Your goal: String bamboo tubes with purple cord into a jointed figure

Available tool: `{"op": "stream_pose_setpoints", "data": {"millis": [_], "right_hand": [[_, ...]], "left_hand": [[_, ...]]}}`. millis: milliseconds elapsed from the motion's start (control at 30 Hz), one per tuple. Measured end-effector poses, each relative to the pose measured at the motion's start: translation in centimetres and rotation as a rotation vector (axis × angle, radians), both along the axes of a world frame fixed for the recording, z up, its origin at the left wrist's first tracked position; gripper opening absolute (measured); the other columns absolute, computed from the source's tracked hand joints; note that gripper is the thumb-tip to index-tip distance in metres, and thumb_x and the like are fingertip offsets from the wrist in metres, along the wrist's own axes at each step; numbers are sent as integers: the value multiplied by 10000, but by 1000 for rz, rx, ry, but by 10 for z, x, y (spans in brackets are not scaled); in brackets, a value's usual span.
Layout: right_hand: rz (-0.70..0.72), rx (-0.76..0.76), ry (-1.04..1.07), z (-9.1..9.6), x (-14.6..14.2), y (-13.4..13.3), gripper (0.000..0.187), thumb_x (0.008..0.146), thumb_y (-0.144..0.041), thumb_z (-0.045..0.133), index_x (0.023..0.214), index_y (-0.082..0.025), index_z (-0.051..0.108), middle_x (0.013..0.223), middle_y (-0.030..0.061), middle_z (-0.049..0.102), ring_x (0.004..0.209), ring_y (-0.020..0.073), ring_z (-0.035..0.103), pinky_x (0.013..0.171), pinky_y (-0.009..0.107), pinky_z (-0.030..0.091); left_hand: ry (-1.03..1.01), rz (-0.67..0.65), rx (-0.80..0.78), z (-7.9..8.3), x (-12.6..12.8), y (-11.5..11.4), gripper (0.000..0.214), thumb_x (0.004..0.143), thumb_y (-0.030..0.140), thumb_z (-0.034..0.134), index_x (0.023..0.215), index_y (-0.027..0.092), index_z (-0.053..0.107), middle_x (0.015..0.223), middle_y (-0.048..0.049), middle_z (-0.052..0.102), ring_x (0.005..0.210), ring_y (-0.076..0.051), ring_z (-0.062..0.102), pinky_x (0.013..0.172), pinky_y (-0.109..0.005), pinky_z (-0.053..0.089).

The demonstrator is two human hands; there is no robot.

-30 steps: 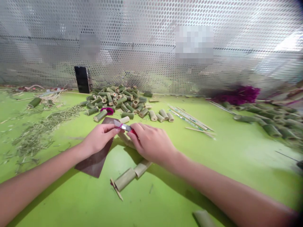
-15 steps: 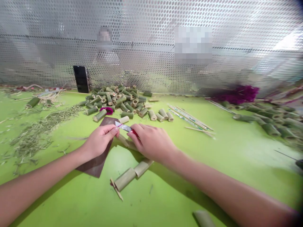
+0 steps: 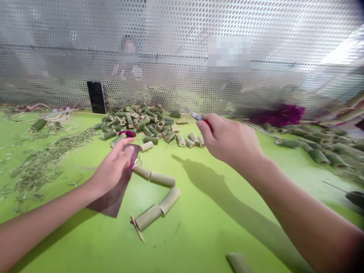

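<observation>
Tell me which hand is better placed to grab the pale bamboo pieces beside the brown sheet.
Left, most likely. The left hand rests open on the brown sheet, fingertips beside the pale bamboo pieces. The right hand is raised farther off, gripping a knife.

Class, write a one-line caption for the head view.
Right hand holds a small knife up; left hand lies on a brown sheet.

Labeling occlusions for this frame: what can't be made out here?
Head view only.
The cutter: handle hidden inside the right hand.
The brown sheet: partly covered by the left hand.
The bamboo piece: cut off by bottom edge.
The purple bundle: blurred near right edge.
</observation>
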State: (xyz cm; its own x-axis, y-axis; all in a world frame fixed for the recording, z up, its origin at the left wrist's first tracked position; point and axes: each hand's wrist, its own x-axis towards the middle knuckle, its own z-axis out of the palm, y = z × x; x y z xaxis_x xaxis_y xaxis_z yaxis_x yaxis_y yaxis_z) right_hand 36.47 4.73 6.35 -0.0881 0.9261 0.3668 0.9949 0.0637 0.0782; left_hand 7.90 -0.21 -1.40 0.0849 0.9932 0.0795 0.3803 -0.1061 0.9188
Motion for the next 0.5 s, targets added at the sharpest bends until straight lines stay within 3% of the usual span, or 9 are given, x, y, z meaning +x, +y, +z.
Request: {"op": "stream_pose_setpoints", "data": {"millis": [133, 200, 267, 367, 433, 500], "right_hand": [[-8, -115, -4, -7, 3, -4, 460, 1047, -465, 244, 975, -214, 622, 837, 91, 709, 659, 229, 593, 570, 303, 297], [-45, -180, -27, -14, 14, -2, 492, 1046, -467, 217, 1005, -212, 635, 876, 105, 724, 715, 256, 630, 588, 316, 329], [-69, -239, -42, -20, 31, -1, 524, 1043, -469, 203, 1062, -202, 654, 934, 126, 740, 778, 285, 661, 614, 335, 372], [-90, -311, -26, -28, 53, -2, 551, 1039, -468, 206, 1161, -191, 667, 1061, 152, 751, 891, 319, 690, 682, 372, 437], [-99, -348, 5, -34, 63, -4, 554, 1039, -459, 214, 1198, -191, 671, 1127, 157, 748, 954, 332, 697, 729, 396, 469], [-97, -365, 36, -38, 68, -5, 554, 1039, -449, 223, 1213, -186, 678, 1159, 163, 745, 989, 341, 701, 762, 414, 491]], "left_hand": [[-193, 108, 58, 37, -21, 1, 397, 1086, 483, 304, 1206, 198, 554, 587, 68, 289, 558, -157, 307, 615, -317, 328], [-264, 121, 63, 63, -42, 6, 463, 1093, 491, 225, 1073, 185, 573, 573, 68, 235, 535, -137, 230, 581, -301, 276], [-230, 151, 42, 86, -71, 14, 539, 1094, 528, 183, 1007, 167, 575, 585, 64, 236, 539, -113, 263, 607, -275, 288], [132, 284, 31, 105, -124, 32, 553, 1104, 479, 185, 991, 138, 605, 589, 65, 250, 541, -84, 252, 654, -236, 255], [543, 423, 17, 105, -160, 45, 530, 1077, 537, 307, 998, 161, 673, 573, 55, 336, 569, -102, 345, 656, -215, 249], [688, 419, -30, 100, -188, 54, 630, 1036, 644, 315, 969, 161, 714, 545, 45, 411, 557, -131, 444, 629, -218, 318]]}}
